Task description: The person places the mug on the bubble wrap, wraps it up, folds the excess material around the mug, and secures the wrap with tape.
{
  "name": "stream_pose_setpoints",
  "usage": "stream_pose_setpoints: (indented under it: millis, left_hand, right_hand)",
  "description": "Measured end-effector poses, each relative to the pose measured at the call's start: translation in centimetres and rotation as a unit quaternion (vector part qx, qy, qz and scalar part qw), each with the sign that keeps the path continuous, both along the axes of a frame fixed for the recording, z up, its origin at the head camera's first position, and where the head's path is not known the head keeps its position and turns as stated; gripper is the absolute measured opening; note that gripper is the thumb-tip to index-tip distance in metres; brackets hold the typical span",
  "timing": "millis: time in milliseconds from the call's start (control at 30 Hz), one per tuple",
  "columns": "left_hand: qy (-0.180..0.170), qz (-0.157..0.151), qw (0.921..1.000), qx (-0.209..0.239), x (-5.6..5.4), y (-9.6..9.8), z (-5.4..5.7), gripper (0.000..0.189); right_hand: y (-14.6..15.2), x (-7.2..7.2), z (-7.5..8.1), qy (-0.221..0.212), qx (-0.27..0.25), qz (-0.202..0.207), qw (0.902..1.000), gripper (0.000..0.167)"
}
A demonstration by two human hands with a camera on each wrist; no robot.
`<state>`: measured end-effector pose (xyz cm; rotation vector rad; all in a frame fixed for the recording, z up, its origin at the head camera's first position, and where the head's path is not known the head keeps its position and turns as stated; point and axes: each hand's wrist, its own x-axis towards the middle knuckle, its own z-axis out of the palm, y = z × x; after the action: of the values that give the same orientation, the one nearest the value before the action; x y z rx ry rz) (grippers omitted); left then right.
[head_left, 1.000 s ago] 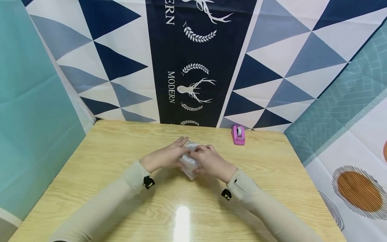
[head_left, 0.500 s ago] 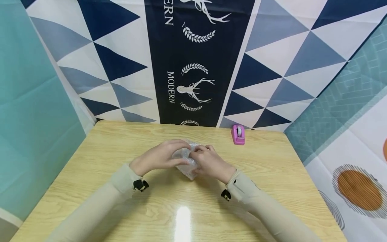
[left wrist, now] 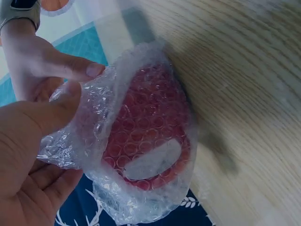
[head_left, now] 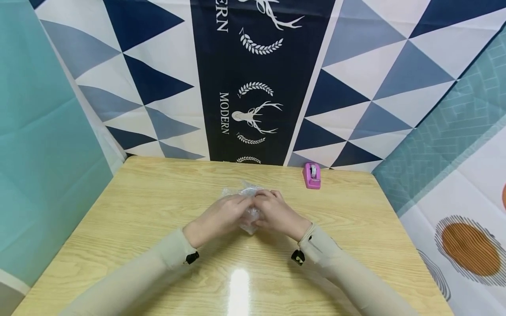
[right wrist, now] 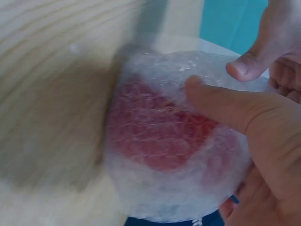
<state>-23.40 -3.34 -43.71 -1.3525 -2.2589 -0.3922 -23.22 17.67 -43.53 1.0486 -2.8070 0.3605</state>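
A red object with a pale patch lies inside clear bubble wrap, low over the table's middle. The layers cover it, so its kind stays unclear. My left hand pinches a gathered fold of the wrap between thumb and fingers, as the left wrist view shows. My right hand grips the bundle from the other side, its thumb pressed along the top of the wrap and its fingers beneath. Both hands meet over the bundle in the head view.
A pink tape dispenser with a roll of tape stands at the back right of the wooden table. Behind the table hangs a patterned cloth. Teal cloth hangs on the left.
My left hand drew back left off the wrap with thumb and fingers apart, then came in again and now pinches a fold. My right hand has stayed in place on the bundle.
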Motion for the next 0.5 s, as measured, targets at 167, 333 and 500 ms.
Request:
stream_pose_setpoints:
  millis: [167,333,500]
  left_hand:
    - [-0.004,0.024,0.9994,-0.023,-0.3,-0.1,0.0,0.043]
    - [-0.021,0.033,0.9980,-0.050,-1.0,-0.1,-0.1,0.040]
    - [-0.017,0.026,0.9962,-0.082,-1.6,-0.1,-0.4,0.042]
  right_hand:
    - [1.0,-0.2,-0.8,0.003,-0.044,0.030,0.9986,0.057]
    - [2.3,-0.2,-1.3,0.035,-0.088,0.058,0.9938,0.070]
    - [3.0,0.0,-1.5,0.086,-0.070,0.057,0.9922,0.082]
